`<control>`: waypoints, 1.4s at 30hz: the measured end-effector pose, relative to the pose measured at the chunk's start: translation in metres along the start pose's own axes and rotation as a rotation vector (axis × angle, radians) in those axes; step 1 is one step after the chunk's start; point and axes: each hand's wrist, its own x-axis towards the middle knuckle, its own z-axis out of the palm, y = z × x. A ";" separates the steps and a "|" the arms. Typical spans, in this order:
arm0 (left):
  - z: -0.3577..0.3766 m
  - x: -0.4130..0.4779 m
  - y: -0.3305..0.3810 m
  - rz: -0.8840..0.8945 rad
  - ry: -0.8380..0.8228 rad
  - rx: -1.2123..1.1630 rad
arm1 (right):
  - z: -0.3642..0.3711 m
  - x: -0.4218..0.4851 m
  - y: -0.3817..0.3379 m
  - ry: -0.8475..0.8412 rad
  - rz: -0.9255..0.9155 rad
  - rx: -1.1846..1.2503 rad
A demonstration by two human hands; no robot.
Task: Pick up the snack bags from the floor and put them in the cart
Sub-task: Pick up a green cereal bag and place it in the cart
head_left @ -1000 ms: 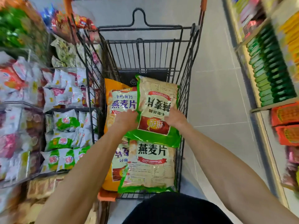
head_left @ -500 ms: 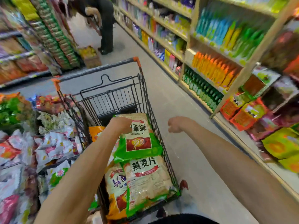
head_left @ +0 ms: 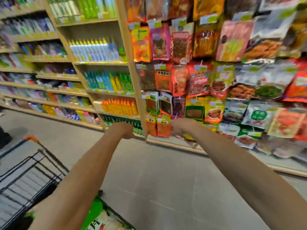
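Observation:
The black wire cart (head_left: 28, 176) with an orange handle corner stands at the lower left. A green-and-white snack bag (head_left: 98, 218) lies in it, partly hidden by my left arm. My left hand (head_left: 123, 130) is stretched out above the floor with its fingers curled and holds nothing. My right hand (head_left: 180, 127) reaches toward the hanging packets at the shelf's foot, its fingers loosely curled and blurred; I see nothing in it. No snack bag shows on the visible floor.
Wooden shelves with bottles (head_left: 106, 82) line the far side of the aisle. A rack of hanging snack packets (head_left: 216, 77) fills the right. Grey tiled floor (head_left: 166, 180) lies between the cart and the shelves. A dark shape (head_left: 4, 136) sits at the left edge.
Both hands let go of the green bag, which now lies in the cart. My view swung right toward the shelves and both arms swung away from the cart.

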 end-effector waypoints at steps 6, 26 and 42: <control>-0.101 0.010 0.208 0.277 0.153 0.090 | 0.020 -0.114 0.196 -0.051 0.302 0.094; -0.278 -0.085 0.815 1.074 0.380 0.503 | 0.226 -0.524 0.595 -0.089 1.218 0.644; -0.397 -0.183 1.236 1.433 0.447 0.650 | 0.316 -0.738 0.867 -0.048 1.577 0.800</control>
